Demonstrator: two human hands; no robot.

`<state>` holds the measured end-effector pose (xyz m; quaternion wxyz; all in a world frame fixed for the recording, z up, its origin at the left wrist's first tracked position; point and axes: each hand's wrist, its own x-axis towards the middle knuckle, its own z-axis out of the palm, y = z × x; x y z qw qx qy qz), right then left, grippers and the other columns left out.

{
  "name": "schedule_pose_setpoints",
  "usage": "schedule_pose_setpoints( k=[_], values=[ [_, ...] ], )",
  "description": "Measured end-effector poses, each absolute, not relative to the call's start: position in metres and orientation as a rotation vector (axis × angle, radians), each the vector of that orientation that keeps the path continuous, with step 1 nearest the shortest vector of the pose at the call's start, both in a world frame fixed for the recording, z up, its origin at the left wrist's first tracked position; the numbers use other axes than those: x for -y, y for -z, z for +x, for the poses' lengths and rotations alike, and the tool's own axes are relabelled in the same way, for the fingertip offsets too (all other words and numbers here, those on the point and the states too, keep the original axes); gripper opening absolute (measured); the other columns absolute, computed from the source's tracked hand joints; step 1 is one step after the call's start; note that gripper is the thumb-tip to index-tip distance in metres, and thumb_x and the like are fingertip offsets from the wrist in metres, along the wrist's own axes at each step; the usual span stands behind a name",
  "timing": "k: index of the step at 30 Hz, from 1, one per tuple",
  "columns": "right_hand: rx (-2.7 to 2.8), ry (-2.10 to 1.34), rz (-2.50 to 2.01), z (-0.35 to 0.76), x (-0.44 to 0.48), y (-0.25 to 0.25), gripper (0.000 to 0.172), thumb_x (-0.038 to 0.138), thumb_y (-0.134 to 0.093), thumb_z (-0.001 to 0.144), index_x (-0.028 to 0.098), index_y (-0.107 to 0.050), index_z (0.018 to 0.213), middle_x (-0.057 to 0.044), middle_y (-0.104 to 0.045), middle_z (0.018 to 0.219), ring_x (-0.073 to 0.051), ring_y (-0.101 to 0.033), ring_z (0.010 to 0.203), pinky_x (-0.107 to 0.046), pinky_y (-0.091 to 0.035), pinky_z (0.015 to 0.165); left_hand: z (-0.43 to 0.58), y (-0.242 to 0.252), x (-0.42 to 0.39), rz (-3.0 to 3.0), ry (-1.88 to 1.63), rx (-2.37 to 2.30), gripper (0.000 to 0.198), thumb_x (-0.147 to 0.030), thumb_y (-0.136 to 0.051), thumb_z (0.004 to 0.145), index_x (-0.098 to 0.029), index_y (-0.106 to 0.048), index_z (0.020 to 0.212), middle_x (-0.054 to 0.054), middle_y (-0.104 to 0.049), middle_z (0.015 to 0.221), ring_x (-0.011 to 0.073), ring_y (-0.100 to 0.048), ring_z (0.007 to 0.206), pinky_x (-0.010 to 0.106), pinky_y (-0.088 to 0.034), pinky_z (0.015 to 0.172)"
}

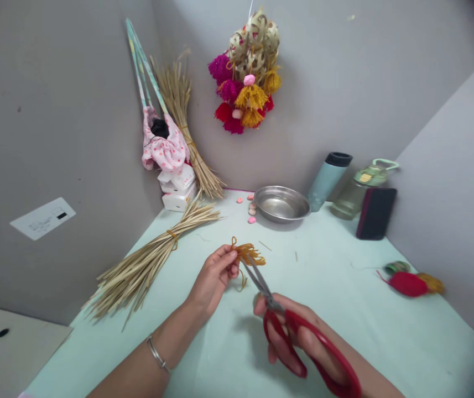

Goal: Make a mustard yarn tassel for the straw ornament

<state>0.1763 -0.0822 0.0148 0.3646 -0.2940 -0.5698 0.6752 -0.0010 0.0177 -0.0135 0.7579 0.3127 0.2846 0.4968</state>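
Observation:
Pinched in my left hand (215, 273) is a small tassel of mustard-orange yarn (253, 254). A loop sticks up at its top, its strands fan out to the right, and a loose tail hangs below my fingers. My right hand (298, 326) grips a pair of scissors (323, 348) with red handles, fingers through the loops. The steel blades are slightly apart and point up and left. Their tips are at the tassel's strands, close to my left fingertips; whether they touch the yarn I cannot tell.
A tied straw bundle (149, 257) lies left. Behind are a metal bowl (282, 204), pink beads (252, 220), a tumbler (328, 179), a green bottle (350, 193) and a phone (376, 214). Red yarn (409, 283) lies right. Woven balls with tassels (247, 72) hang on the wall.

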Motion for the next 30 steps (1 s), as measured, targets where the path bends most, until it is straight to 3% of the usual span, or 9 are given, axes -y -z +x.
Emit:
schedule_pose_setpoints(
  k=[8,18,24,28,30],
  values=[
    [1.253,-1.721,-0.799,0.185,0.076,-0.019,0.052,0.058,-0.032,0.095,0.015,-0.05,0.117,0.006,-0.041,0.058,-0.009,-0.034,0.044,-0.038,-0.047,0.068,-0.004,0.012,-0.019,0.622,-1.125,-0.54,0.016,-0.02,-0.071,0.077,-0.015,-0.06,0.087,-0.002,-0.052,0.08,0.0043,-0.045,0.061,0.018,-0.037,0.058],
    [1.296,-1.761,-0.756,0.182,0.08,-0.013,0.047,0.051,-0.033,0.098,0.013,-0.044,0.124,0.007,-0.039,0.056,-0.009,-0.031,0.045,-0.037,-0.046,0.067,-0.004,0.012,-0.02,0.694,-1.08,-0.535,0.013,-0.021,-0.067,0.08,-0.015,-0.063,0.091,-0.002,-0.05,0.076,0.0046,-0.043,0.06,0.019,-0.036,0.06],
    [1.27,-1.761,-0.747,0.183,0.079,-0.013,0.052,0.056,-0.035,0.095,0.013,-0.047,0.121,0.007,-0.04,0.058,-0.008,-0.032,0.044,-0.038,-0.047,0.068,-0.002,0.006,-0.011,0.894,-0.973,-0.591,0.013,-0.025,-0.067,0.08,-0.016,-0.062,0.087,0.0,-0.054,0.082,0.0056,-0.042,0.061,0.02,-0.034,0.062],
    [1.221,-1.73,-0.772,0.184,0.076,-0.011,0.055,0.06,-0.033,0.093,0.014,-0.05,0.117,0.004,-0.045,0.065,-0.009,-0.037,0.047,-0.042,-0.047,0.075,-0.001,0.002,-0.006,1.066,-0.837,-0.59,0.016,-0.028,-0.067,0.08,-0.015,-0.061,0.084,0.0,-0.054,0.075,0.0076,-0.042,0.063,0.022,-0.034,0.064],
    [1.154,-1.713,-0.715,0.185,0.073,-0.007,0.055,0.062,-0.034,0.092,0.015,-0.052,0.115,0.004,-0.046,0.067,-0.008,-0.037,0.045,-0.04,-0.049,0.072,-0.001,0.002,-0.006,1.091,-0.808,-0.593,0.017,-0.03,-0.067,0.079,-0.015,-0.059,0.081,-0.001,-0.052,0.072,0.0079,-0.042,0.063,0.022,-0.033,0.064]
  ],
)
